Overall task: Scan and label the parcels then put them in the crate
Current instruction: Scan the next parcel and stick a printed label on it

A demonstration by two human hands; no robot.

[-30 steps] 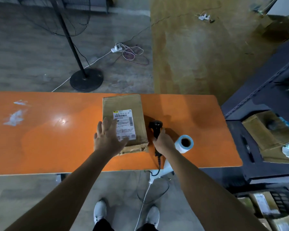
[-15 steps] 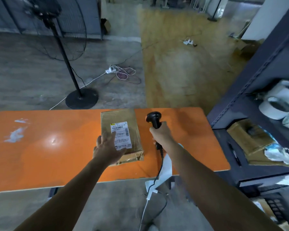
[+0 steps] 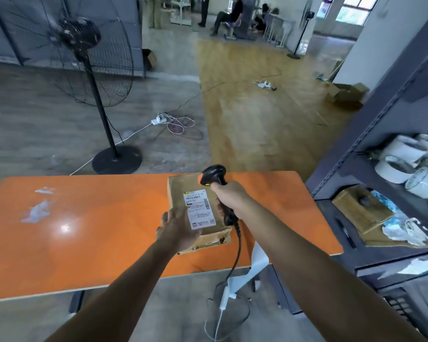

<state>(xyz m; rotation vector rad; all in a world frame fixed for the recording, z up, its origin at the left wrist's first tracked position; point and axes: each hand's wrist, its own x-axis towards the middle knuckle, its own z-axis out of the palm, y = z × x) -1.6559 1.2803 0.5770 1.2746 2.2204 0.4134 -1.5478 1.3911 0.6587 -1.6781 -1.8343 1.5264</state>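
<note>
Right hand (image 3: 229, 197) curls its fingers tightly round the barcode scanner (image 3: 211, 174); its head tips down just beyond them toward the shipping label (image 3: 199, 208), apparently to read it; left hand (image 3: 177, 230) presses near-straight fingers on the cardboard parcel (image 3: 181, 186), steadying it on the orange table (image 3: 84, 218).

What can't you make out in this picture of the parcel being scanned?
Head view:
Label print: too small and blurred to read.
Scanner in the right hand: window faces away, so any beam is unseen.
Left hand on the parcel: gripping or pressing flat, too blurred to tell.
Crate: none identifiable; the lower right edge cuts off that area.
</note>
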